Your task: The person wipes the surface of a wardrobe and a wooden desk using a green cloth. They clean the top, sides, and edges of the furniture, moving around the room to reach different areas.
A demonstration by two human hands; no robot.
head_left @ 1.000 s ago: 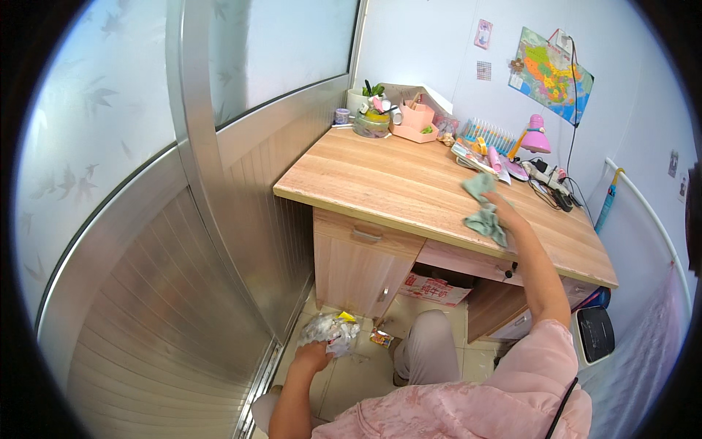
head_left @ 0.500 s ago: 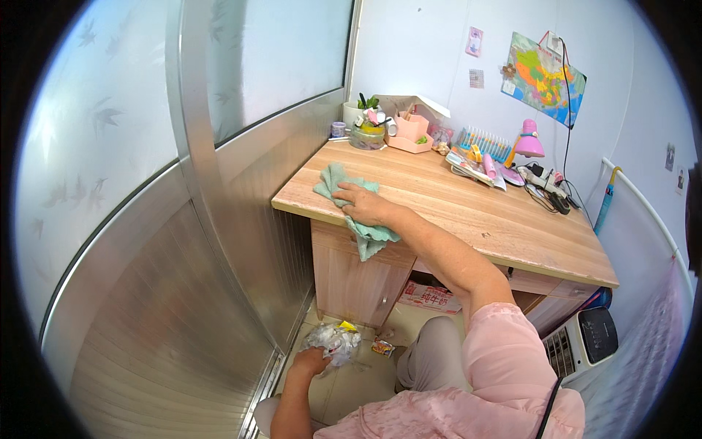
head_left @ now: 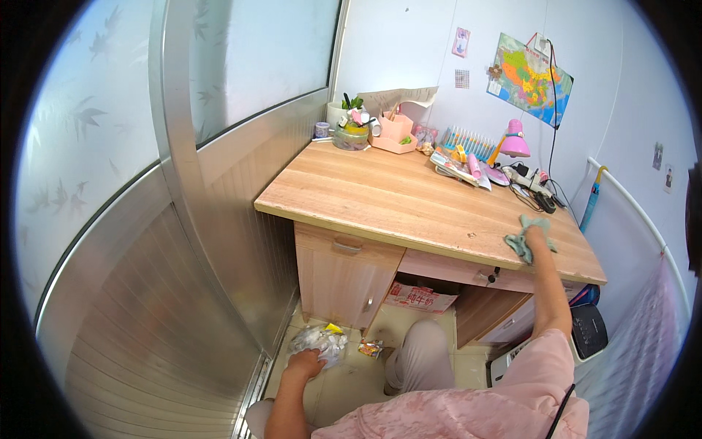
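Note:
My right hand (head_left: 537,235) presses a green cleaning cloth (head_left: 519,246) against the wooden desk (head_left: 380,194), near its right front part. The cloth is bunched under and around my fingers, which are partly hidden by the back of the hand. Low on the left, my left hand (head_left: 306,362) grips a clear plastic bag (head_left: 323,339) with crumpled white stuff and a yellow piece in it. The bag hangs at or just above the floor; I cannot tell which. An orange-and-yellow wrapper (head_left: 371,348) lies on the floor beside it.
Along the desk's back stand a plant pot (head_left: 337,113), a glass jar (head_left: 351,137), a pink organizer (head_left: 395,134), stacked books (head_left: 457,167), a pink lamp (head_left: 515,145) and tangled cables (head_left: 537,194). A carton (head_left: 419,297) sits underneath. A metal-framed partition (head_left: 241,157) borders the left.
My right hand has carried the cloth from the desk's left front edge across to its right side. The left hand stays at the plastic bag. The view has shifted slightly.

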